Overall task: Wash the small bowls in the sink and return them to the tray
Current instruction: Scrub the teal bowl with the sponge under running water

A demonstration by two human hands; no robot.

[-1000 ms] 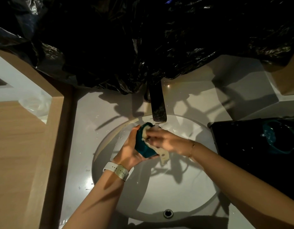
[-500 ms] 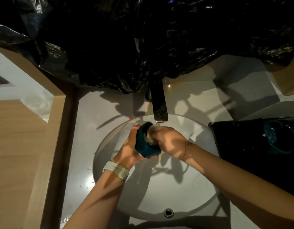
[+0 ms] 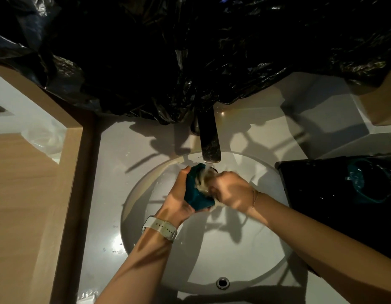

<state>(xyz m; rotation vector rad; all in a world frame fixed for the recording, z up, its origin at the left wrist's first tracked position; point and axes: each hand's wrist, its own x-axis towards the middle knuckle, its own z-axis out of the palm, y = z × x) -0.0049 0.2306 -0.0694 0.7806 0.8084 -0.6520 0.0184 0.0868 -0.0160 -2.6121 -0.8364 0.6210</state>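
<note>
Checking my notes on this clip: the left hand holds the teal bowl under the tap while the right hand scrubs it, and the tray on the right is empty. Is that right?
Not quite: the head view shows the tray already holds another teal bowl. The rest stands: the left hand holds the bowl under the tap while the right hand scrubs it.

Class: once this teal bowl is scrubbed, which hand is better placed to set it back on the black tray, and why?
Probably the left hand: it already grips the teal bowl, though the black tray lies rightward. The right hand holds a cloth.
</note>
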